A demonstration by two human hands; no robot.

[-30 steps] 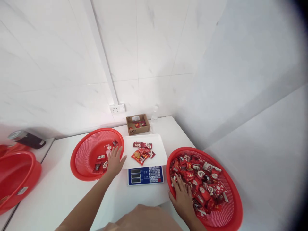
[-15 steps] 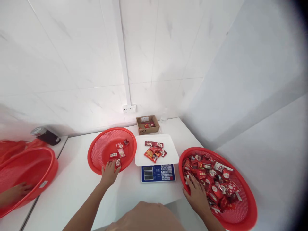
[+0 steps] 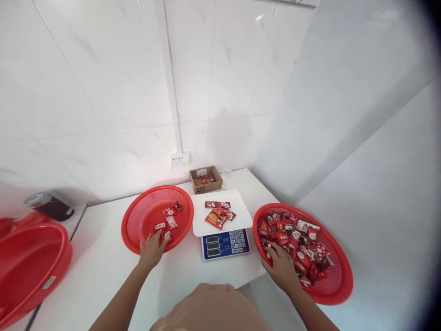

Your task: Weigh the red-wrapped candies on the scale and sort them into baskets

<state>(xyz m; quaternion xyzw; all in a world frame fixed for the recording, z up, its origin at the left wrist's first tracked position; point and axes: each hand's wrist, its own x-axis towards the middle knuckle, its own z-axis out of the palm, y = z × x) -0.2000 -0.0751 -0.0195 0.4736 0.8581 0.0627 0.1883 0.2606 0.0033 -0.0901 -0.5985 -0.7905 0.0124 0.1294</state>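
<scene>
My left hand rests over the near rim of a red plastic basket, fingers apart and close to a small red candy packet. Several other wrapped candies lie in that basket. My right hand reaches over the near left rim of a second red basket, its fingers spread on a heap of red wrapped candies. A small white bit shows at its fingertips; I cannot make out what it is. Between the baskets, several packets lie on the white pan of a digital scale.
A small cardboard box with red packets stands behind the scale. Another red basket stands at the left, with a dark can behind it. The white table meets a tiled wall with a socket.
The view has shifted slightly to the right. Another person's hand, earlier in the far left basket, is mostly out of view. Both my hands stay at their baskets.
</scene>
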